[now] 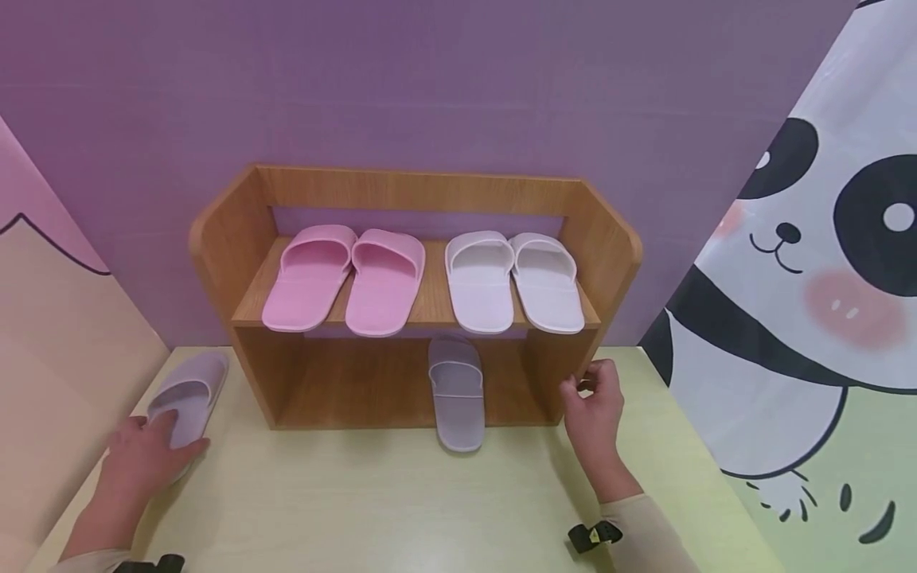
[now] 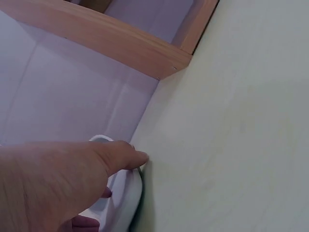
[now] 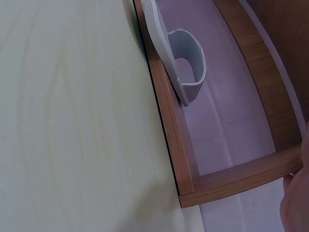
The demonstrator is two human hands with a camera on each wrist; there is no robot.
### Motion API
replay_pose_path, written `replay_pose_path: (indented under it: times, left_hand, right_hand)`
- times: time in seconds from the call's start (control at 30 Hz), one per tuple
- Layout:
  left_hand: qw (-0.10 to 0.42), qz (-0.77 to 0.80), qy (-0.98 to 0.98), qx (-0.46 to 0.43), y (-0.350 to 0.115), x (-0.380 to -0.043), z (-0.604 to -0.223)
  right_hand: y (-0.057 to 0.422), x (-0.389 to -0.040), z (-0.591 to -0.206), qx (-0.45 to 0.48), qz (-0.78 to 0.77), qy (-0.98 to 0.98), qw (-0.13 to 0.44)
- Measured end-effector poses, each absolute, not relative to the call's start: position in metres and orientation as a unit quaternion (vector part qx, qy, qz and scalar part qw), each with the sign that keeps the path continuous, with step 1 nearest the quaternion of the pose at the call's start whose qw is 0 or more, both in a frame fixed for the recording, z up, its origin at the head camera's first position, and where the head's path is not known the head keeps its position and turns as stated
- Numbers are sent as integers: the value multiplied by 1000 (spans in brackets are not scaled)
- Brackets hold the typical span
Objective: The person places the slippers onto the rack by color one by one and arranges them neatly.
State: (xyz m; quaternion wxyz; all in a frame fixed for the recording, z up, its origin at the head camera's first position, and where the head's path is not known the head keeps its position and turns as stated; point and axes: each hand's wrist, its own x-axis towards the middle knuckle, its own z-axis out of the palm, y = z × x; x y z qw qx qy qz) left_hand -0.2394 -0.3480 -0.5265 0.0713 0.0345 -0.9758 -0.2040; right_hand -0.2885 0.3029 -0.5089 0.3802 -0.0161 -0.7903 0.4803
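A pale lilac slipper lies on the table left of a wooden shoe rack, its toe pointing away. My left hand grips its heel end, thumb along the right edge; in the left wrist view the hand covers much of it. My right hand holds the front edge of the rack's right side panel, low down, between thumb and fingers. A matching greyish slipper sits on the lower level, heel over the front edge; it also shows in the right wrist view.
On the upper shelf stand a pink pair of slippers and a white pair, toes to the back. The rack rests on a pale wooden table against a purple backdrop. A panda-printed panel borders the right side.
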Motion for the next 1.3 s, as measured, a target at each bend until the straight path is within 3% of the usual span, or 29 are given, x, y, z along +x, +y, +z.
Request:
replay_pose_path:
  times: [0.47,0.8,1.3]
  left_hand:
    - [28,-192,-981,27,-352,-236,-527]
    - [74,-166,-983,3,-353,-238,-528]
    - [65,-243,-964,84,-344,-249,-531]
  right_hand:
    - [302,-288,-507,-16,486,-788,378]
    - [301,-288,-510,-20,484,-788,381]
    - [301,-290,-511,-9,492,-778,391]
